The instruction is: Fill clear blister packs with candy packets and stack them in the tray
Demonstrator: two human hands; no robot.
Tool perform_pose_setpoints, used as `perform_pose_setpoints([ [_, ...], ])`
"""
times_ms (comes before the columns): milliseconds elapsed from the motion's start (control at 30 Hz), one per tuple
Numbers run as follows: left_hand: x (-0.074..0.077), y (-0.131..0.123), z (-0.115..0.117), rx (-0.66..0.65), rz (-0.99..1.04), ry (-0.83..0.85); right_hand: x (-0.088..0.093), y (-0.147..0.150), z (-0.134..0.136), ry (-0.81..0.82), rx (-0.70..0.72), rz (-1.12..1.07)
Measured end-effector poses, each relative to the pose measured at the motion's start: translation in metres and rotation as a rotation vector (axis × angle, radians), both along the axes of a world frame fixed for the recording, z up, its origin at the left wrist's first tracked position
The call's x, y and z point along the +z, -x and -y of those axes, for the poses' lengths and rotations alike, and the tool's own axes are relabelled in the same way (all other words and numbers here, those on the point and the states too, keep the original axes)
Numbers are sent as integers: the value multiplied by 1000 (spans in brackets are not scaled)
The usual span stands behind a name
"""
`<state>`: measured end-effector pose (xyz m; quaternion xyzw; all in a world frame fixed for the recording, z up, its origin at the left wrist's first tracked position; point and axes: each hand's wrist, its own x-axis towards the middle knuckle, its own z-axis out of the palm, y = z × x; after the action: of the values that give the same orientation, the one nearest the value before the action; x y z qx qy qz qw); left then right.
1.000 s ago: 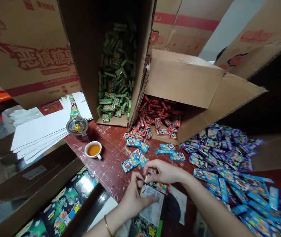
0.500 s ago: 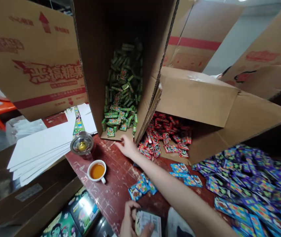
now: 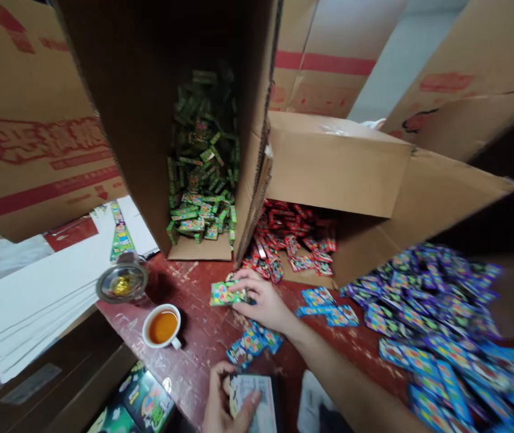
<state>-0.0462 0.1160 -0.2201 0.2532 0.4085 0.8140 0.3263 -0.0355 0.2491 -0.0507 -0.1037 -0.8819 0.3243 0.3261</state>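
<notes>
Right hand: back from the green box's mouth, now over the table, fingers closed on a green packet.
Left hand: lower in view.

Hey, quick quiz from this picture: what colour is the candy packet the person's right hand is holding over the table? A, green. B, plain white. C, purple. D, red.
A: the right hand pinches a green candy packet just in front of the carton of green packets, while the red packets stay in their own carton.
</notes>
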Motion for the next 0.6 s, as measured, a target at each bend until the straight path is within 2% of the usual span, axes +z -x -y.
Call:
perform_pose_setpoints([
  [100, 19, -4, 13, -78, -61, 50, -10, -86, 22, 207, 62, -146],
  [167, 29, -9, 17, -141, -114, 58, -12, -122, 31, 299, 18, -184],
  [233, 33, -18, 22, -212, -174, 65, -11, -143, 32, 379, -30, -198],
  [333, 34, -35, 29, -283, -298, 97, -2, -152, 30, 365, -58, -69],
  [433, 35, -48, 37, -269, -405, 94, 3, -145, 36, 197, 175, 207],
  [500, 36, -51, 40, -234, -429, 76, -4, -140, 43, 124, 296, 267],
  [533, 37, -51, 41, -217, -429, 74, -10, -139, 47, 130, 277, 234],
  [600, 36, -50, 43, -192, -417, 81, -26, -142, 50, 209, 137, 111],
])
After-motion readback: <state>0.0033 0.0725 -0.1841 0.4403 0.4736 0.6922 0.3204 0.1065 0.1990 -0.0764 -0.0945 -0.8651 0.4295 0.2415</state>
